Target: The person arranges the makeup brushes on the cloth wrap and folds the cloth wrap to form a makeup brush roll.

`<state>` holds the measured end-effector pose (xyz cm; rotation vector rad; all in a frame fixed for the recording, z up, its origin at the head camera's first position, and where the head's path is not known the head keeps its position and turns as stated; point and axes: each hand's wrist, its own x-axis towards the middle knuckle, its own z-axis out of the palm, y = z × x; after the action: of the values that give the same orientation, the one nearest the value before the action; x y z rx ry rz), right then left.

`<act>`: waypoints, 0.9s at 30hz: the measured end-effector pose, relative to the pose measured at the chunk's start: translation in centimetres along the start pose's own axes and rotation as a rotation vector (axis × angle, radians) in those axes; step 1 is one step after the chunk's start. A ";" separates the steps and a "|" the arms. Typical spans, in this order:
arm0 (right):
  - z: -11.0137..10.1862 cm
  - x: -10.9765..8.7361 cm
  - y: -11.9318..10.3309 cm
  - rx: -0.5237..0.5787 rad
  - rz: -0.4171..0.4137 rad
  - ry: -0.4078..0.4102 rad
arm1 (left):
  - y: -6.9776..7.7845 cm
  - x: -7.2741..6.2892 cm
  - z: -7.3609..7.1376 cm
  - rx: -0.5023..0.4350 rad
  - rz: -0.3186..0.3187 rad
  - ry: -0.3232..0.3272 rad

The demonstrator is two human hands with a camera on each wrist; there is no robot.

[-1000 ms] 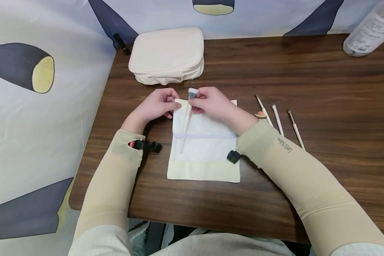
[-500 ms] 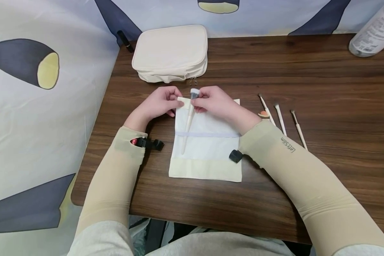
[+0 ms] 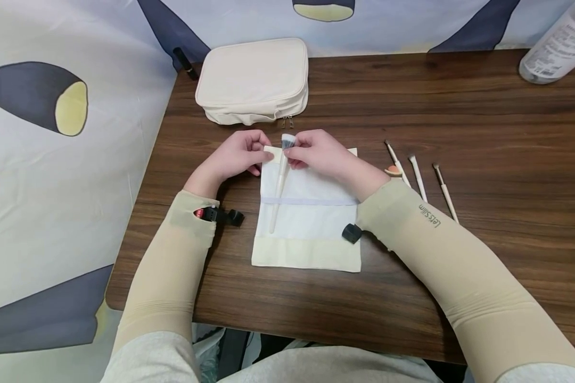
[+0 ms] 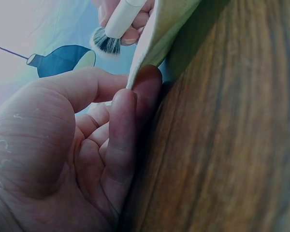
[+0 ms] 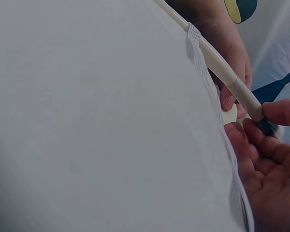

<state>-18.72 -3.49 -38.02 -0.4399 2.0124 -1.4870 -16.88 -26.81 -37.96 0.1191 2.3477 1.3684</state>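
A cream cloth brush roll (image 3: 311, 252) with a pale elastic band (image 3: 311, 201) across it lies in front of me. Along its left side lies a makeup brush (image 3: 279, 186) with a white handle and grey-white bristles. My right hand (image 3: 320, 153) pinches the brush just below its bristles, at the far edge of the cloth. In the right wrist view the handle runs under the elastic (image 5: 195, 41). My left hand (image 3: 237, 155) pinches the cloth's far left corner between thumb and fingers; in the left wrist view the brush bristles (image 4: 106, 42) show beyond it.
Three slim makeup brushes, the middle one (image 3: 418, 178) among them, lie to the right, partly behind my right forearm, near a small orange-topped item (image 3: 393, 170). A cream zipped bag (image 3: 251, 80), black tube (image 3: 185, 64) and clear bottle (image 3: 558, 45) stand farther back.
The makeup brush has slid slightly toward me along the cloth, with its handle end lower. Both hands keep their grips; the whole head view has shifted a little.
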 end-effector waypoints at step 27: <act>0.3 0.0 0.0 -0.001 -0.021 0.002 | 0.1 0.0 0.0 0.033 0.006 -0.065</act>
<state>-18.56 -3.70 -38.05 -0.4617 2.0160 -1.5001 -16.91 -26.80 -37.87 0.1781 2.3187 1.3089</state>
